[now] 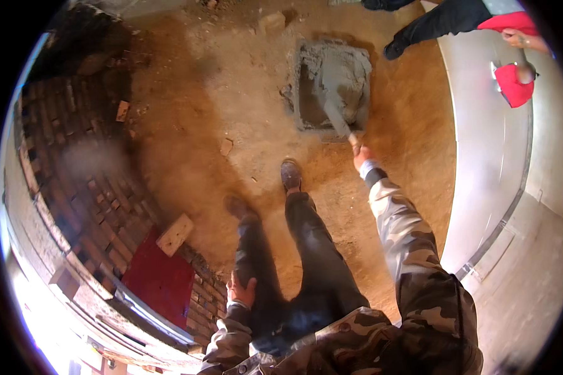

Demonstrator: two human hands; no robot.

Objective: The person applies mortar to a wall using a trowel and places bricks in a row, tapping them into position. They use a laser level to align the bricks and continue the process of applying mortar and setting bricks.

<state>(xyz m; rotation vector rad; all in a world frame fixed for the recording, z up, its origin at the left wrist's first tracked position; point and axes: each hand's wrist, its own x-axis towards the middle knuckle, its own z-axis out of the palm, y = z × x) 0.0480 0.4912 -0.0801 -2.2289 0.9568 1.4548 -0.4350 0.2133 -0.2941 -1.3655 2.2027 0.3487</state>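
Item, right hand [363, 157]: reaches forward to the near edge of the tub, arm in camouflage sleeve [406, 234]. Closes in a fist around the short handle of a mortar-coated trowel [336, 116]; shows fingers curled and pressed together, with exact thumb placement too small to tell.

Item, trowel: slants up and to the left from the fist, over the near rim into the tub. Bears grey mortar along the blade; merges at the far end with the mix, tip not to be told apart.

Item, tub [299, 119]: stands on the earthen floor [194, 94], ahead and slightly to the right of the shoes. Holds wet grey mortar [350, 62], heaped toward the far and right sides, lower at the left.

Item, left hand [241, 291]: lies over the outer edge of the left trouser leg [256, 250], thumb apart, fingers loosely spread. Grips nothing visible.

Item, brick stack [103, 206]: runs along the left side. Carries a dark red sheet [159, 281], with a pale block [175, 235] at its upper edge.

Item, brick fragment [226, 147]: lies left of the tub, well apart.

Item, co-worker's leg [441, 28]: extends in at upper right, dark-trousered, near the tub.
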